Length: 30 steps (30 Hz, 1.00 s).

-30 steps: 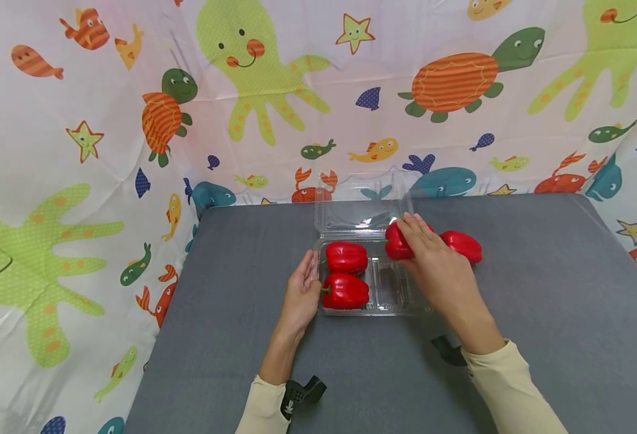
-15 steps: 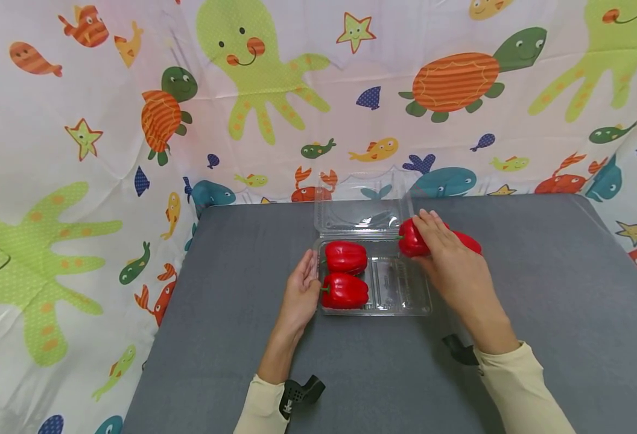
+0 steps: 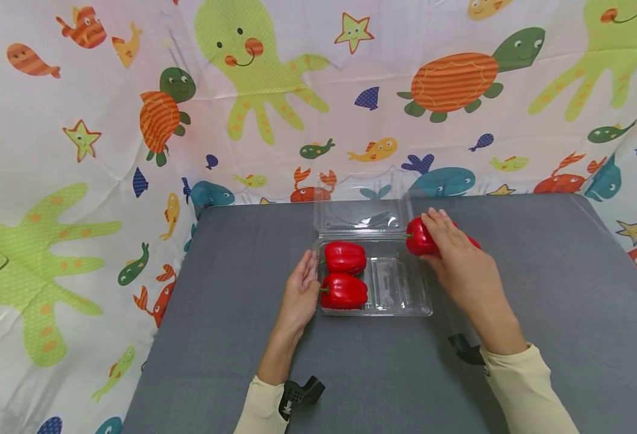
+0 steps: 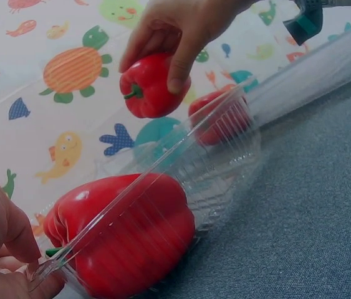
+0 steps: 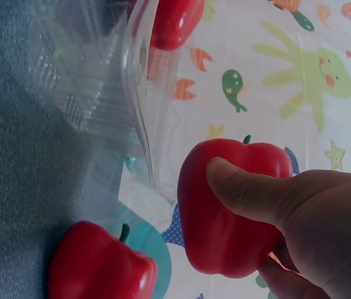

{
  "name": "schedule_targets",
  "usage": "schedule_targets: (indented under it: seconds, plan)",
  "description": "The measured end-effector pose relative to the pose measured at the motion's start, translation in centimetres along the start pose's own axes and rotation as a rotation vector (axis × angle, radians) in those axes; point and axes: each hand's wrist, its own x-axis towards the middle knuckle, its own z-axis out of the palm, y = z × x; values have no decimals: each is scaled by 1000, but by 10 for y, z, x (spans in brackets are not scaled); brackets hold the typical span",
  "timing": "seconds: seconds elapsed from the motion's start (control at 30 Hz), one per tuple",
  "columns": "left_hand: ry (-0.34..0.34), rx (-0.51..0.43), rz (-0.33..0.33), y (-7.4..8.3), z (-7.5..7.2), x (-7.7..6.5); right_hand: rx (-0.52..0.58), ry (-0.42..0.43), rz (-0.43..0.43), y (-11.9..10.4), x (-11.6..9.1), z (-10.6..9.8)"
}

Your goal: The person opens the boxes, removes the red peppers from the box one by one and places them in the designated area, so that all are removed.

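Observation:
My right hand (image 3: 464,268) grips a red bell pepper (image 3: 420,236) with a green stem, thumb on one side. It is raised off the table by the right back corner of a clear plastic clamshell container (image 3: 397,286). Two more red bell peppers, a back one (image 3: 345,258) and a front one (image 3: 344,292), lie side by side in the container's left half. My left hand (image 3: 300,295) pinches the container's left rim between thumb and fingers. Another red bell pepper (image 5: 100,268) rests on the table outside, mostly hidden behind my right hand in the head view.
The container's hinged lid (image 3: 362,208) stands up at the back, against a sea-animal print curtain (image 3: 291,78). Grey cloth covers the table (image 3: 231,313). A black wrist mount (image 3: 302,390) sits on my left sleeve.
My right hand has moved right with its bell pepper, from over the container's right back part to beside its corner, hiding more of the pepper behind. My left hand stays put.

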Motion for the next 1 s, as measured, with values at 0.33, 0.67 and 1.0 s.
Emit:
schedule_targets:
  seconds: [0.33, 0.67, 1.0]
  plan:
    - [4, -3, -5, 0, -1, -1, 11, -6, 22, 8, -4, -6]
    - [-4, 6, 5, 1, 0, -2, 10, -47, 77, 17, -4, -13]
    - [-22, -6, 22, 0, -2, -2, 5, -52, 121, 34, -7, -20]
